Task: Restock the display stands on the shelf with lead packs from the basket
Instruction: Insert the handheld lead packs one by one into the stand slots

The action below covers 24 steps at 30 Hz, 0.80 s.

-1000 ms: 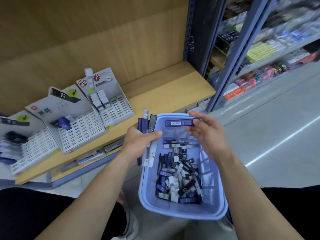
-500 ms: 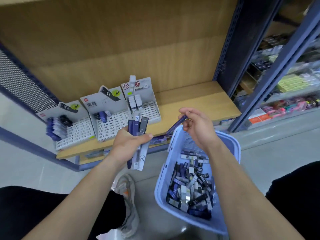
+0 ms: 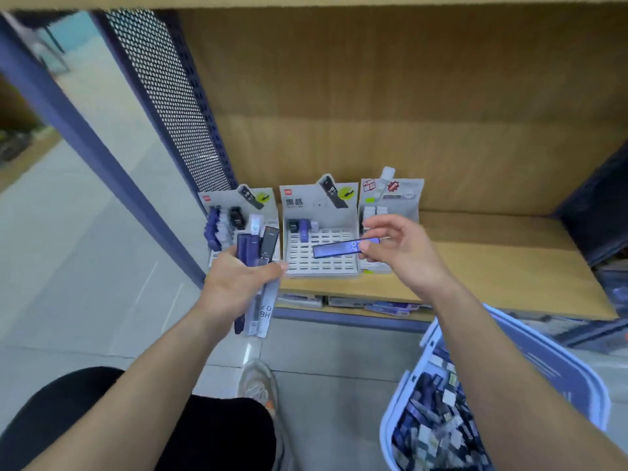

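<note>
Three display stands sit in a row on the shelf, and I take the middle stand as my mark: the left stand is just beside it on one side, the right stand just beside it on the other. My right hand pinches one lead pack by its end between thumb and fingertips, the other fingers loosely spread, and holds it flat and crosswise just over the middle stand's slotted grid. I judge that I grip it by the end so the free end can tip down into a bare slot without my fingers in the way. My left hand, in front of the middle stand and to its left, is closed round a bundle of packs held upright. I take this to be a ready supply that saves reaching back to the basket, which stands on the floor below the middle stand and well to its right, with many loose packs inside. The pack I pinch is a slim, flat, blue-violet strip with pale "0.7" print near my thumb. It looks stiff and light. Only a few packs stand at the back of the middle stand; most of its slots are bare.
</note>
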Available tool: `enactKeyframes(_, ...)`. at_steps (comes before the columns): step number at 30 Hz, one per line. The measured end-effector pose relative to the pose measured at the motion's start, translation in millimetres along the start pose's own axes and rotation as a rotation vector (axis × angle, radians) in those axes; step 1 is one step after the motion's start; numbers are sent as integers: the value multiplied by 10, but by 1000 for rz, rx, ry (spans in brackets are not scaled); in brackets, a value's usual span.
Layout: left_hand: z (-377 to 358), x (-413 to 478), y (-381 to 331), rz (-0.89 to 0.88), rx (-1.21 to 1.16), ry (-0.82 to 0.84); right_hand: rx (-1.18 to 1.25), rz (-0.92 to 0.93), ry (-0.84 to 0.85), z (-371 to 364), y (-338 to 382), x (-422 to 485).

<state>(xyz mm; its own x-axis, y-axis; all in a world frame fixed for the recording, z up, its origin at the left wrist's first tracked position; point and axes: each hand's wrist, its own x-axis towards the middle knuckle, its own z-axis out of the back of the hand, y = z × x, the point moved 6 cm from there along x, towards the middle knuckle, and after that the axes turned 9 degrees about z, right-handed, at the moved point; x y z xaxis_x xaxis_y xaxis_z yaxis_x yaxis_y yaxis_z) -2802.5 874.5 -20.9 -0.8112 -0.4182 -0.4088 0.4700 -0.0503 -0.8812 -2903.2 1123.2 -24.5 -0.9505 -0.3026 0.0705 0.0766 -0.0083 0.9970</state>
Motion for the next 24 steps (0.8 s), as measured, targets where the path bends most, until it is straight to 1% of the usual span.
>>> enactKeyframes(3, 247, 132, 144, 25, -31, -58, -50, -3, 44, -331, -95, 259)
enactKeyframes(7, 573, 247, 467, 91, -36, -104, -101, 23, 40, -751, -282, 606)
enactKeyframes(11, 814, 359, 692, 143, -50, -132, -236, 91, 63, -1258, -481, 953)
enactKeyframes(16, 1019, 507, 819, 156, -82, -153, -412, 208, 204, -1967, -659, 1381)
enactKeyframes(21, 1438, 583, 1010, 205, -121, -296, -573, 267, 381, -2669, -852, 1594)
enactKeyframes(24, 1606, 616, 1122, 245, -143, -348, -647, 325, 410, -2882, -962, 1662)
